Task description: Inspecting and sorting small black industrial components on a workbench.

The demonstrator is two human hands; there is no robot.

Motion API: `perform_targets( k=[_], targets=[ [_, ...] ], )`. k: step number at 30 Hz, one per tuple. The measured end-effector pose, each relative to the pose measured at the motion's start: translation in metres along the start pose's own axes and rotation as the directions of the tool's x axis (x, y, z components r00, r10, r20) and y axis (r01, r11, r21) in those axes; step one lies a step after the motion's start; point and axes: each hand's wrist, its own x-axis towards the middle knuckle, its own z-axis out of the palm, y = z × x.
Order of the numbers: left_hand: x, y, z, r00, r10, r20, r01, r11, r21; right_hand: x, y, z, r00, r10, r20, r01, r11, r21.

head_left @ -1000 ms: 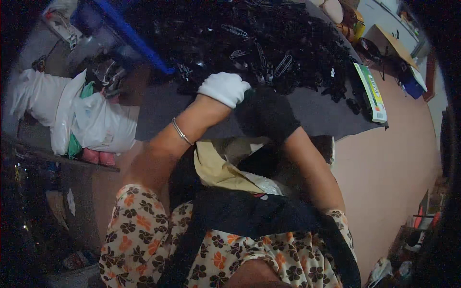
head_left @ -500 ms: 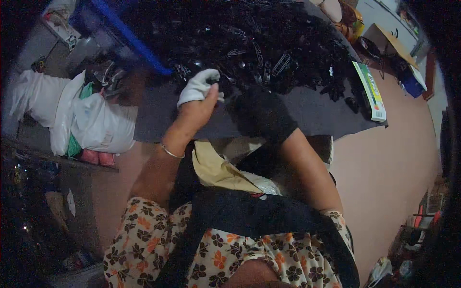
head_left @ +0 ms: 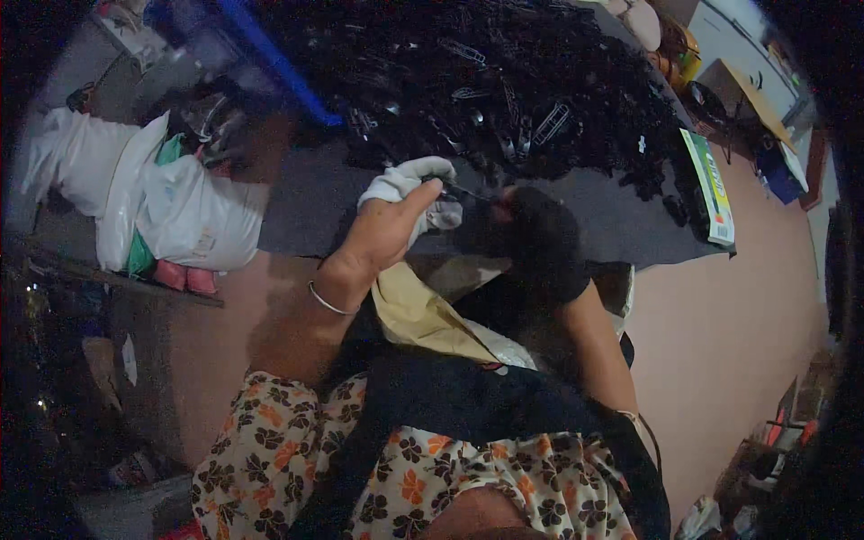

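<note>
My left hand [head_left: 403, 209], its fingers wrapped in white cloth or glove and the thumb bare, pinches a small thin dark piece [head_left: 472, 192] above the near edge of the grey table cover. From the thumb the piece points toward my right hand [head_left: 533, 229]. That hand wears a black glove, with reddish fingertips showing close to the far end of the piece; its fingers look drawn together, but darkness and blur hide what they hold. Just beyond both hands lies a wide pile of small black parts [head_left: 549, 124], some with oblong open frames like clips.
A blue tray edge [head_left: 288, 76] slants along the pile's left. White plastic bags [head_left: 193, 220] sit on a side surface at left. A green-and-white flat package [head_left: 708, 187] lies on the table's right edge. Tan cloth or paper [head_left: 427, 315] lies below my hands, near my lap.
Both hands have come nearer to my body and shifted right in the picture. A thin dark piece now shows between them. The whole view has turned slightly.
</note>
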Motion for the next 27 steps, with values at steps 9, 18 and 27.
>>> perform_targets(
  k=[9, 18, 27],
  targets=[
    [-0.018, 0.014, 0.023, 0.976, 0.121, 0.182, -0.206, 0.781, 0.59, -0.011, -0.012, -0.007, 0.93, -0.356, 0.095, 0.367, 0.92, -0.137],
    [-0.023, 0.016, 0.021, 0.991, -0.022, 0.134, -0.043, 0.885, 0.463, -0.015, -0.006, -0.002, 0.95, -0.313, 0.026, 0.313, 0.941, -0.129],
    [-0.024, 0.01, 0.021, 0.996, 0.012, 0.093, -0.049, 0.917, 0.396, -0.009, -0.009, -0.009, 0.936, -0.351, -0.032, 0.348, 0.934, -0.082]
  ],
)
